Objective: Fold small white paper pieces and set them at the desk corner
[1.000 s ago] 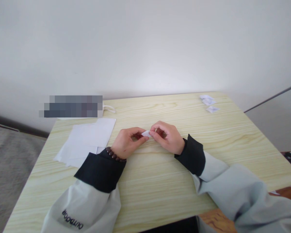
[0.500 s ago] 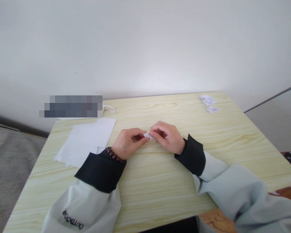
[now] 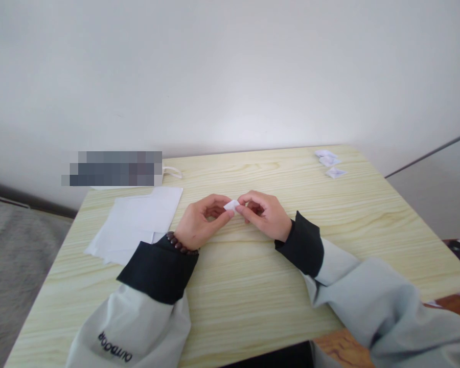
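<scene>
Between my two hands, above the middle of the table, is a small folded piece of white paper (image 3: pixel 231 205). My left hand (image 3: pixel 203 222) pinches its left side between thumb and fingers, with a dark bead bracelet at the wrist. From the right, my right hand (image 3: pixel 266 214) grips the other end with thumb and forefinger. Fingertips cover part of the paper. Flat white sheets (image 3: pixel 138 220) lie in a loose stack beside my left wrist. Several small folded paper pieces (image 3: pixel 335 173) rest at the far right of the table.
A blurred-out box-like object (image 3: pixel 115 171) with a white cord (image 3: pixel 173 171) stands at the back left. The pale wooden table (image 3: pixel 245 286) meets a white wall (image 3: pixel 230 76) behind. A black edge (image 3: pixel 272 356) shows at the front.
The folded paper has turned and risen slightly, so more of its face shows. My left fingers have shifted around it, and my right hand has barely moved.
</scene>
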`<state>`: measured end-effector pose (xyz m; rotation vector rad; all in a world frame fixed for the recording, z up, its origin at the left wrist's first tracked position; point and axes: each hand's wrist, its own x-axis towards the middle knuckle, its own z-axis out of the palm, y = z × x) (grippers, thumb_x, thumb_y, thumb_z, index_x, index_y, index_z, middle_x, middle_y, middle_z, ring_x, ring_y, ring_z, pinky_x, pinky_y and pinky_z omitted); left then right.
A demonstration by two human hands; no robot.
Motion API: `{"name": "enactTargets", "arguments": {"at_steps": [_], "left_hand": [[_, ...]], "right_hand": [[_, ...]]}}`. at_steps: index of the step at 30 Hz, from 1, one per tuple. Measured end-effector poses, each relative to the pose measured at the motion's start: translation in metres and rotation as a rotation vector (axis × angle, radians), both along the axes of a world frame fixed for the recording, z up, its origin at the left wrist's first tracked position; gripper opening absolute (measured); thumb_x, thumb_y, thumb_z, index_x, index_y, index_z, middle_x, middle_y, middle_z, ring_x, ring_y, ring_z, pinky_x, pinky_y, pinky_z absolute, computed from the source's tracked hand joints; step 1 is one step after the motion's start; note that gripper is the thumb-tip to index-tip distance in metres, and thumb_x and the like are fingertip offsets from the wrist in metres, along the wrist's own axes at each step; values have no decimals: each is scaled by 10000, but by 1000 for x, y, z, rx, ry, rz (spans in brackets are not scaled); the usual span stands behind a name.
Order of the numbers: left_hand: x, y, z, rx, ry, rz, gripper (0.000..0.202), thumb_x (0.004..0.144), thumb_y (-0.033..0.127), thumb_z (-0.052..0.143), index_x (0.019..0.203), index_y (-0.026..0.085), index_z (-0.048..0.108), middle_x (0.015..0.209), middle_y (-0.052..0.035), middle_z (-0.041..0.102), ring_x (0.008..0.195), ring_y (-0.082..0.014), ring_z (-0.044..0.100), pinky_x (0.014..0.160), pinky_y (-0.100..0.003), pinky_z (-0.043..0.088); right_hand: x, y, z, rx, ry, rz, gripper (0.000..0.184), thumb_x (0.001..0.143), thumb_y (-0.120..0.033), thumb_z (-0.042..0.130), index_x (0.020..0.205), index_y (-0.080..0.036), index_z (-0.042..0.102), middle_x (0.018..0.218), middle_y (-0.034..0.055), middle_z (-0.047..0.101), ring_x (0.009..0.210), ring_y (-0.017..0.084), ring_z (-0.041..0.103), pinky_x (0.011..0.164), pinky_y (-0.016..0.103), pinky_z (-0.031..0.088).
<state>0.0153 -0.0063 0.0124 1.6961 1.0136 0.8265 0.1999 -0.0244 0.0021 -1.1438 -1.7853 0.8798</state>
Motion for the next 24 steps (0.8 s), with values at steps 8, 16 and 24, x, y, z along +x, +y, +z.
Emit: {"name": "enactTargets", "arguments": {"at_steps": [8, 16, 24], "left_hand": [[1, 0, 2, 27, 29, 59, 262, 763, 402, 632, 799, 144, 656, 754, -35, 687, 681, -142, 623, 661, -250, 499], [-1, 1, 1, -66, -20, 50, 315, 741, 439, 644, 793, 129, 652, 720, -44, 685, 656, -146, 628, 657, -271, 522], [-1, 1, -1, -50, -24, -45, 314, 722, 387, 680, 890, 127, 626, 872, -76, 693, 768, -162, 646, 742, -287, 526]], "right_hand": [[0, 0, 3, 113, -104, -3, 181, 814, -338, 604, 759, -170, 641, 643, -9, 608, 491, 62, 473, 488, 185, 376], [-1, -1, 3, 135, -191, 42, 262, 866, -342, 531, 730, -158, 659, 611, -6, 606, 500, 62, 463, 498, 187, 343], [0, -1, 3, 145, -185, 21, 288, 871, -344, 516, 689, -147, 621, 565, -14, 557, 485, 62, 436, 487, 190, 327]]}}
